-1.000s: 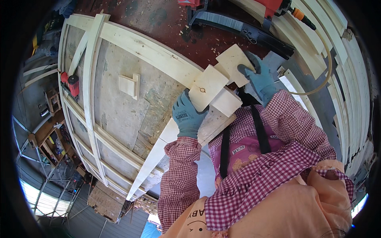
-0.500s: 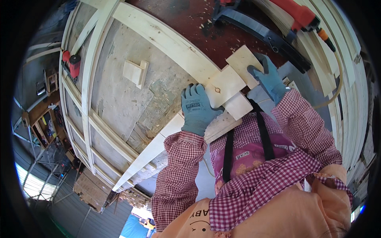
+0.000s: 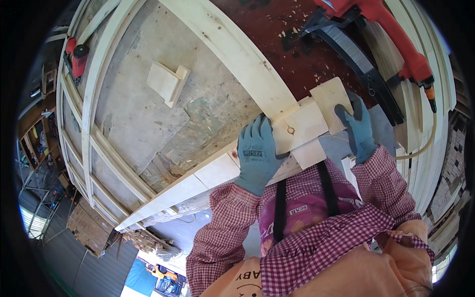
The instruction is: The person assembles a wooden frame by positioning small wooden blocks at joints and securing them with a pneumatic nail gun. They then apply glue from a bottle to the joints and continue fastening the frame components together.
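Observation:
My left hand [image 3: 258, 156], in a blue-grey glove, lies over the near rail of a pale wooden frame. Its fingers and thumb span the left end of a flat wood block [image 3: 306, 127] with a dark knot, which sits at the corner where two rails meet. Between the thumb and fingers of my right hand [image 3: 359, 129], also gloved, is a thin rectangular wood piece [image 3: 330, 101], held against the block's right end. Another pale wood piece [image 3: 309, 154] sticks out from under the block toward me. Part of the right fingers is hidden behind the piece.
A red and black nail gun [image 3: 349, 49] with an air hose [image 3: 428, 138] lies at the far right. Two joined wood scraps [image 3: 168, 83] rest on the worn tabletop [image 3: 143, 119]. A red power tool [image 3: 77, 58] is at the far left. Long wood strips [image 3: 442, 74] line the right side.
My view has shifted, so the bench and hands appear lower and farther right. The right hand's wood piece now stands straighter beside the block. Both hands keep their places on the wood.

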`<state>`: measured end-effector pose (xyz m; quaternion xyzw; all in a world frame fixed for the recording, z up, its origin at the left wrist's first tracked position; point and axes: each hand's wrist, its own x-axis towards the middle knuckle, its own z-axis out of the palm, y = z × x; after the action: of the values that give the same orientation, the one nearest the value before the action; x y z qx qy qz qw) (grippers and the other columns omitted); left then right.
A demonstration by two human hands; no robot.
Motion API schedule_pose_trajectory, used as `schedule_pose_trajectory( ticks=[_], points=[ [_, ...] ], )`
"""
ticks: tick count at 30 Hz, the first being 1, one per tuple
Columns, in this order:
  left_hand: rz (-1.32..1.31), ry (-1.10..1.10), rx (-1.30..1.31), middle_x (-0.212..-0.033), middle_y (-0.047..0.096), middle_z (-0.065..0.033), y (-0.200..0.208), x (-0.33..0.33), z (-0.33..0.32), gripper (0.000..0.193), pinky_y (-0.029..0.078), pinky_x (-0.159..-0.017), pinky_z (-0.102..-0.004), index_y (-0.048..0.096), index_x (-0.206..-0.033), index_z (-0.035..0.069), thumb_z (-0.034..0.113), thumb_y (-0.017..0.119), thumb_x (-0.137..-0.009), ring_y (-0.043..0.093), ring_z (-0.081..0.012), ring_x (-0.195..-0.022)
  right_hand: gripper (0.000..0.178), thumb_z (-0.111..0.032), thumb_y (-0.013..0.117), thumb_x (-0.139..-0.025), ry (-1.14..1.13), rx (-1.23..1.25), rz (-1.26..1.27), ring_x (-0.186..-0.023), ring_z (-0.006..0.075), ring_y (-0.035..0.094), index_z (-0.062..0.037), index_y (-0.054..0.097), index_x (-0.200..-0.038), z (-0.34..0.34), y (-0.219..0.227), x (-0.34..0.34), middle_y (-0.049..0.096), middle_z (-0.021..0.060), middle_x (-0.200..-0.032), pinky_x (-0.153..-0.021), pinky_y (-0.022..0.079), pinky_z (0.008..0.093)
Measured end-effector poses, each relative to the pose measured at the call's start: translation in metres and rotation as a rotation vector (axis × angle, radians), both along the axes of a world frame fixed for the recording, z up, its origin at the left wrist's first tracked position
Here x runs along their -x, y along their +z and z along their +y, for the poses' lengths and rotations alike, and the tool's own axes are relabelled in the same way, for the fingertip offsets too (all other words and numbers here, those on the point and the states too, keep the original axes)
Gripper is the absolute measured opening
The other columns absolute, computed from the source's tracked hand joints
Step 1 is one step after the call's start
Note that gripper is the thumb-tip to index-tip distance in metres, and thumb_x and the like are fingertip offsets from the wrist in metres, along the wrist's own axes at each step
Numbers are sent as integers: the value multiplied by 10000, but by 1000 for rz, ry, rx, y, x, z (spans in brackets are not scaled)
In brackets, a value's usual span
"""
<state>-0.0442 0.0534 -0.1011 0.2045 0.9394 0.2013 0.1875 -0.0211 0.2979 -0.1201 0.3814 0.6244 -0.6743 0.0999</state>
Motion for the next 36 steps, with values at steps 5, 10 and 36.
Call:
schedule_pose_trajectory(
  ticks=[5,10,36],
  points=[
    [-298,-54,-6,-1183,489,-232,14,29,-7,876,361,-966,-430,430,-1183,-53,454,783,-563,475,-351,-1104,520,-169,641,-832,51,4,-59,-1045,174,512,-27,410,-1275,2,12,2,509,98,-1178,-885,441,288],
    [-258,-86,50,-1185,493,-235,13,30,-4,874,359,-969,-430,444,-1174,-63,464,781,-563,465,-358,-1115,499,-170,608,-847,85,-49,-33,-1061,184,508,-38,403,-1283,1,12,2,501,107,-1177,-906,434,298],
    [-161,-4,53,-1152,428,-233,4,13,8,901,349,-928,-453,382,-1160,-81,433,785,-540,424,-376,-1064,626,-58,765,-664,344,-129,-161,-784,141,601,-27,421,-1185,0,27,20,572,102,-1006,-637,518,244]
  ],
)
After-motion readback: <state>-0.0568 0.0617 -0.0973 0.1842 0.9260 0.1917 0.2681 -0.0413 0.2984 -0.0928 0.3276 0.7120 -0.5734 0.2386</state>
